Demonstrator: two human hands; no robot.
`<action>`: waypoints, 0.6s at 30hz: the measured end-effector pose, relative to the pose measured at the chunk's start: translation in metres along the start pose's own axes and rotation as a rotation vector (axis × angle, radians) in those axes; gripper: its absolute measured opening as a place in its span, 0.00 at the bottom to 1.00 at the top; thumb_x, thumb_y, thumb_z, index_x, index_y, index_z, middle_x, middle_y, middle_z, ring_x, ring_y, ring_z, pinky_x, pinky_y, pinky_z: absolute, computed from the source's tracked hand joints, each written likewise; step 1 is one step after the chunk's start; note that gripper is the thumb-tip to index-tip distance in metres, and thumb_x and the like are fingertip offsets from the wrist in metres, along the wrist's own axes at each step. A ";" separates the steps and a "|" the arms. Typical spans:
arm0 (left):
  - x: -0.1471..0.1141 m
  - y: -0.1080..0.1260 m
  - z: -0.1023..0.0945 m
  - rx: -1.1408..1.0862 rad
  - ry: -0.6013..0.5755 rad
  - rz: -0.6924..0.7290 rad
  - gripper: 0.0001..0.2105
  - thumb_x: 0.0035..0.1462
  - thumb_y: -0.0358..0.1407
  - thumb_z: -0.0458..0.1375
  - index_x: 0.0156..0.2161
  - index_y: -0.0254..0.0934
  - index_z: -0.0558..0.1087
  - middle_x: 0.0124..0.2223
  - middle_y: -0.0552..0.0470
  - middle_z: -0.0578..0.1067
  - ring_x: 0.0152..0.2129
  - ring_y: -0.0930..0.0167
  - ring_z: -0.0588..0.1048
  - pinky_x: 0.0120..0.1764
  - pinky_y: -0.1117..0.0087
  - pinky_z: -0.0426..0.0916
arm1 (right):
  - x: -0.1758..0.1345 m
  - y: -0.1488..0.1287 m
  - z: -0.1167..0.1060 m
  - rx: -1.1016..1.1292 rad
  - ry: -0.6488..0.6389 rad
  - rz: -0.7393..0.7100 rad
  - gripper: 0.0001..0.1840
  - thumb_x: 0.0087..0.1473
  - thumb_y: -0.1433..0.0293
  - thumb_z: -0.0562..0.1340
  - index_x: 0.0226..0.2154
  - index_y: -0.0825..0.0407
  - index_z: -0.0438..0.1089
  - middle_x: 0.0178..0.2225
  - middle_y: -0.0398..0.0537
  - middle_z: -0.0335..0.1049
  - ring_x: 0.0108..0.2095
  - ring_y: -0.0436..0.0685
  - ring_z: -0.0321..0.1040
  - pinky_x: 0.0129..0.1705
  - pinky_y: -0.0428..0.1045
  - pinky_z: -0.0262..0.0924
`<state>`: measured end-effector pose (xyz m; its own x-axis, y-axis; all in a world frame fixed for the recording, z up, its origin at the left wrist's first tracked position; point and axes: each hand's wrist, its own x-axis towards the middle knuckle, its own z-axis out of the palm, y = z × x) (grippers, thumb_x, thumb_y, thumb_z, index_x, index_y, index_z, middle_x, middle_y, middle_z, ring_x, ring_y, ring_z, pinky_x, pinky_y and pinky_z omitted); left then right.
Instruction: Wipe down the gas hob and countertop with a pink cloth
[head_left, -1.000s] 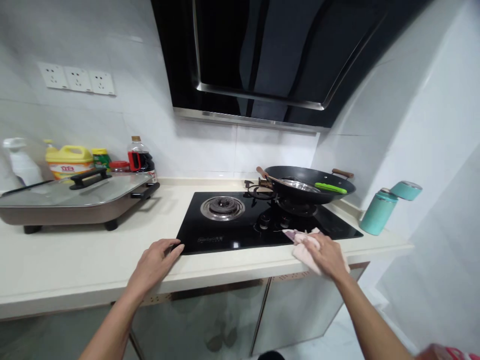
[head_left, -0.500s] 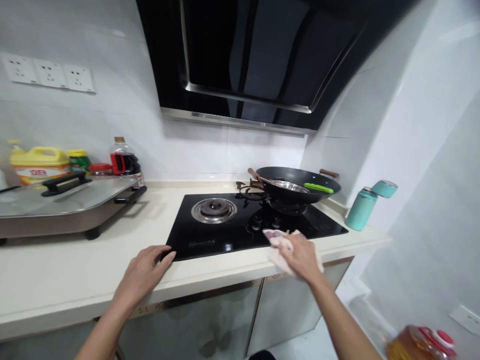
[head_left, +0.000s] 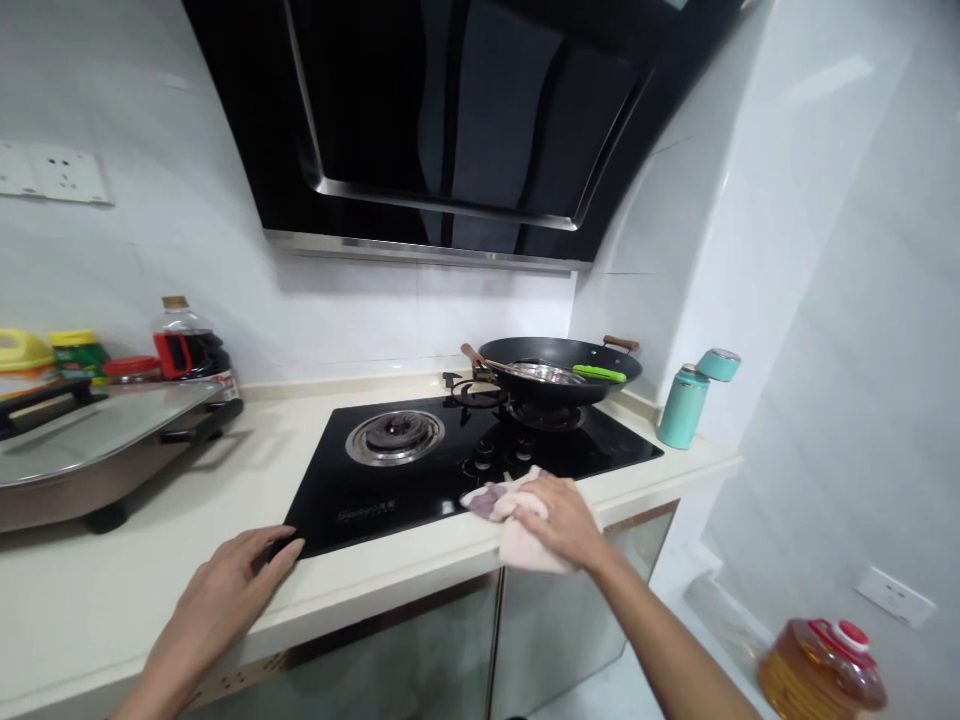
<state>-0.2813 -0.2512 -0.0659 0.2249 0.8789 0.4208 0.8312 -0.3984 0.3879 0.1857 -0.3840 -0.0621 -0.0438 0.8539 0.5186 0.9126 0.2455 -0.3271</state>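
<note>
My right hand is closed on a pale pink cloth with a purple patch. The cloth lies over the front edge of the black glass cooktop, just in front of its knobs, and drapes onto the cream counter. At the cooktop's front left corner rests my left hand, its fingers extended, thumb apart and nothing in it. A bare burner is on the left side. On the right burner sits a dark wok with a green-handled utensil in it.
A lidded electric pan stands on the counter at left, with bottles and jars behind it. Right of the cooktop is an open turquoise flask. The range hood hangs above. An oil jug is low at right.
My right hand has slid the cloth leftward along the cooktop's front edge. My left hand stays at the corner. The view has turned to the right.
</note>
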 end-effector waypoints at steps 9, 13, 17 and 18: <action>0.001 0.002 0.001 0.046 -0.023 -0.024 0.25 0.60 0.57 0.54 0.49 0.43 0.79 0.51 0.45 0.81 0.49 0.56 0.78 0.49 0.59 0.73 | -0.031 0.159 -0.066 -0.176 0.288 0.584 0.28 0.64 0.48 0.50 0.51 0.48 0.74 0.54 0.55 0.73 0.59 0.69 0.63 0.62 0.66 0.50; 0.001 0.008 -0.002 0.040 -0.026 -0.015 0.25 0.59 0.57 0.54 0.48 0.42 0.79 0.51 0.44 0.81 0.48 0.56 0.78 0.49 0.61 0.73 | -0.034 0.173 -0.066 -0.187 0.426 0.819 0.30 0.63 0.49 0.51 0.55 0.49 0.73 0.58 0.59 0.68 0.63 0.72 0.57 0.66 0.71 0.40; -0.002 0.017 -0.005 0.035 -0.014 -0.013 0.26 0.59 0.58 0.53 0.48 0.40 0.79 0.51 0.45 0.81 0.47 0.56 0.78 0.48 0.60 0.73 | -0.036 0.166 -0.053 -0.093 0.614 1.070 0.33 0.61 0.49 0.55 0.61 0.49 0.67 0.66 0.63 0.56 0.68 0.74 0.47 0.67 0.70 0.42; -0.004 0.019 -0.006 0.036 -0.011 -0.012 0.26 0.59 0.57 0.53 0.49 0.40 0.79 0.51 0.45 0.81 0.47 0.56 0.78 0.49 0.59 0.73 | -0.036 0.164 -0.050 -0.047 0.661 1.137 0.36 0.60 0.49 0.57 0.64 0.50 0.64 0.67 0.64 0.53 0.68 0.75 0.46 0.67 0.69 0.44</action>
<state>-0.2695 -0.2633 -0.0553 0.2207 0.8863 0.4070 0.8513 -0.3787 0.3631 0.3574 -0.3978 -0.0948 0.9465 0.1847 0.2645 0.3218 -0.4843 -0.8136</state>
